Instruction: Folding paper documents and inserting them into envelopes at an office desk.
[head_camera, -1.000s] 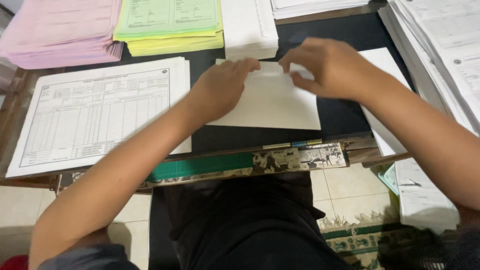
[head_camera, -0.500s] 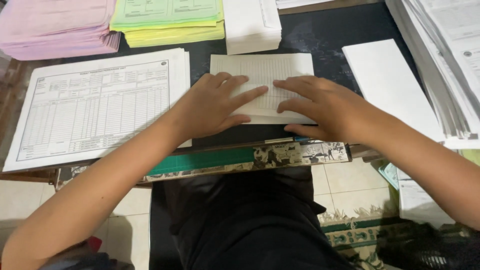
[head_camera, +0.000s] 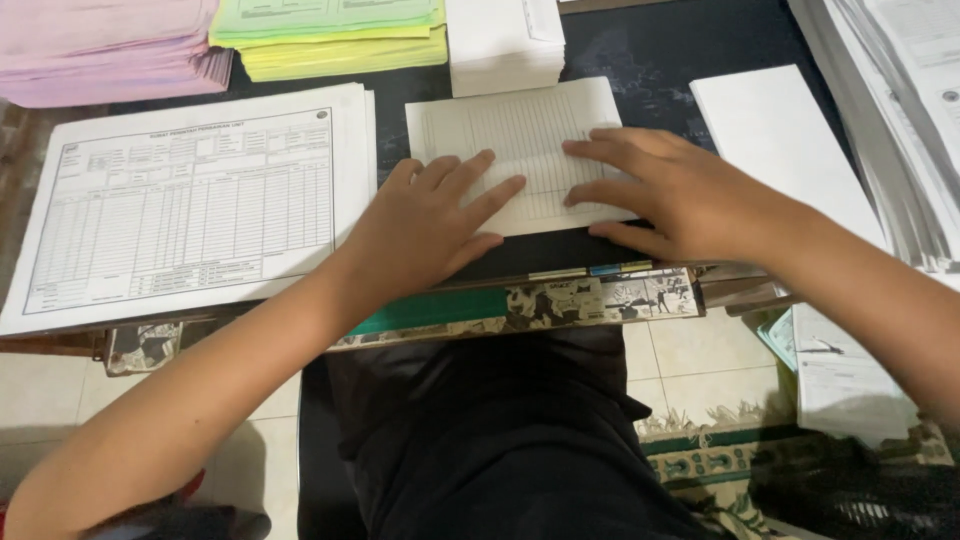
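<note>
A folded white sheet with faint ruled lines (head_camera: 515, 130) lies flat on the dark desk (head_camera: 650, 60) in front of me. My left hand (head_camera: 425, 220) rests palm down on its lower left part, fingers spread and pointing right. My right hand (head_camera: 660, 190) presses flat on its lower right part, fingers pointing left. The fingertips of the two hands nearly meet over the middle of the sheet. Neither hand grips anything.
A stack of printed table forms (head_camera: 190, 200) lies to the left. Pink (head_camera: 110, 45) and yellow-green (head_camera: 335, 35) paper stacks and a white stack (head_camera: 505, 40) sit behind. A folded white sheet (head_camera: 780, 140) and tall form piles (head_camera: 900, 90) are at right. A green-edged board (head_camera: 450, 308) fronts the desk.
A second ago both hands were folding the sheet at its top edge. They came down flat onto the folded sheet, and have since slid slightly with it away from me.
</note>
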